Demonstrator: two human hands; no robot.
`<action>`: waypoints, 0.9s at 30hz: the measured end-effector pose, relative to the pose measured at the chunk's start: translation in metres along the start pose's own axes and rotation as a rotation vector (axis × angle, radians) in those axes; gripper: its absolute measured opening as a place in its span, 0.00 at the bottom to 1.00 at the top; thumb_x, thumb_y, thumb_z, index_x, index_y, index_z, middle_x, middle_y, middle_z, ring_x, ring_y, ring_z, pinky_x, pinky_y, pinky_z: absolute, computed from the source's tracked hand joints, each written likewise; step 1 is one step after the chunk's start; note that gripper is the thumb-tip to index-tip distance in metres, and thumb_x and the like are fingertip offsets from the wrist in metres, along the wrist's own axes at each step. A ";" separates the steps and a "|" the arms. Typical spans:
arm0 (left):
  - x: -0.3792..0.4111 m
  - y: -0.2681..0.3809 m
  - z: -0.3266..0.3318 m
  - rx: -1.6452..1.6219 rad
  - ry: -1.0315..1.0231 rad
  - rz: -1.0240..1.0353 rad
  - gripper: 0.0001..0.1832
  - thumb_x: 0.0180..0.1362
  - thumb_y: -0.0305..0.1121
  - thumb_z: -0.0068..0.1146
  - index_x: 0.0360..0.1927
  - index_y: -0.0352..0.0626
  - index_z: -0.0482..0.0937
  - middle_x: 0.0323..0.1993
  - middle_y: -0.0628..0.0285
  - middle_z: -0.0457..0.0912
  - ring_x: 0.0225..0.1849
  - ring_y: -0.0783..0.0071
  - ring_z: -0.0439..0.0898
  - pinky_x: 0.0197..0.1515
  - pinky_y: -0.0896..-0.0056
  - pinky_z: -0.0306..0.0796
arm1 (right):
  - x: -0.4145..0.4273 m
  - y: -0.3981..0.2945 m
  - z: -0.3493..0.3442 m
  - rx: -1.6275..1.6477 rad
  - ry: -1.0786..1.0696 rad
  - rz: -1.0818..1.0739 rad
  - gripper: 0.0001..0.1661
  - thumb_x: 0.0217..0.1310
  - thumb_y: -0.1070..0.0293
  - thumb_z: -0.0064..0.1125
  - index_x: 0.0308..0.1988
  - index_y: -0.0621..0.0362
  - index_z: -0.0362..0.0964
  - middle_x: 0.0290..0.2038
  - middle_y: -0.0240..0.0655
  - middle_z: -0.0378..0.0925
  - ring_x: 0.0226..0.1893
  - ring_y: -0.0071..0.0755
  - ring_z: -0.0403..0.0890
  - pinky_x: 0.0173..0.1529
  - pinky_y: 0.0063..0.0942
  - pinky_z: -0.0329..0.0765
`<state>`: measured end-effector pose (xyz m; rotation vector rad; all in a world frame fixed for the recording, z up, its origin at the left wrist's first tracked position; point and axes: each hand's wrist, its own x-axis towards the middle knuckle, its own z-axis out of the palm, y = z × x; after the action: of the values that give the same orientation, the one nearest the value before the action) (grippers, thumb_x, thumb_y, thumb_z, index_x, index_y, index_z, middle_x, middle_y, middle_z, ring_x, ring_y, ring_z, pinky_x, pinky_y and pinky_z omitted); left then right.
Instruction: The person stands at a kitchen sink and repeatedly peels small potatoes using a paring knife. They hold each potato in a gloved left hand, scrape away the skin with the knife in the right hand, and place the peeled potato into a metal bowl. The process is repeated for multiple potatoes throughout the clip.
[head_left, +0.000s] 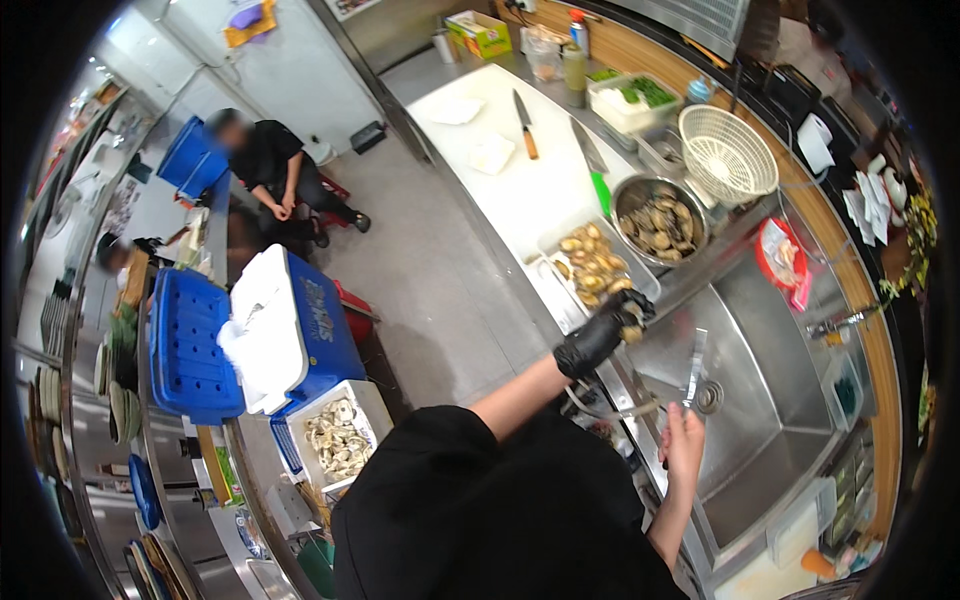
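My left hand (600, 334), in a black glove, is closed around a shellfish (632, 332) at the near corner of a clear plastic tub of shellfish (589, 259). My bare right hand (683, 439) grips a tool with a long metal blade (696, 367) by its dark handle, over the sink's edge. The blade points away from me, above the steel sink (757, 360). Beside the tub stands a steel bowl (660, 219) holding more shellfish. Part of the handle is hidden in my fingers.
Two knives, one wooden-handled (526, 124) and one green-handled (591, 161), lie on the white cutting board (487, 195). A white basket (727, 154) is behind the bowl. A red colander (780, 255) sits by the sink. A seated person (274, 169) and a blue cooler (319, 322) are to the left.
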<state>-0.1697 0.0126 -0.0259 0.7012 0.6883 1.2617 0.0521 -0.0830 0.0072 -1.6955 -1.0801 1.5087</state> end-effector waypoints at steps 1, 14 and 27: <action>-0.007 0.002 0.012 0.123 0.034 -0.014 0.15 0.56 0.24 0.45 0.49 0.38 0.67 0.45 0.60 0.74 0.46 0.70 0.74 0.53 0.70 0.67 | 0.001 -0.004 0.008 0.170 -0.031 -0.005 0.18 0.65 0.54 0.51 0.29 0.57 0.68 0.16 0.29 0.67 0.08 0.14 0.58 0.12 0.18 0.55; -0.057 -0.029 0.051 0.675 -0.384 0.109 0.34 0.57 0.19 0.46 0.67 0.36 0.48 0.61 0.51 0.60 0.64 0.66 0.58 0.65 0.69 0.52 | 0.006 -0.007 0.021 0.804 -0.237 0.229 0.03 0.62 0.66 0.53 0.35 0.50 0.67 0.20 0.22 0.65 0.09 0.15 0.56 0.13 0.19 0.53; -0.039 -0.052 0.059 0.338 -0.298 0.099 0.18 0.57 0.16 0.42 0.52 0.38 0.67 0.43 0.62 0.72 0.48 0.73 0.72 0.54 0.72 0.65 | -0.008 -0.007 0.014 0.585 0.004 0.088 0.08 0.60 0.70 0.50 0.40 0.58 0.63 0.28 0.33 0.68 0.12 0.15 0.58 0.13 0.19 0.60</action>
<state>-0.0991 -0.0398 -0.0281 1.1879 0.6303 1.1092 0.0367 -0.0874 0.0144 -1.3404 -0.4882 1.6672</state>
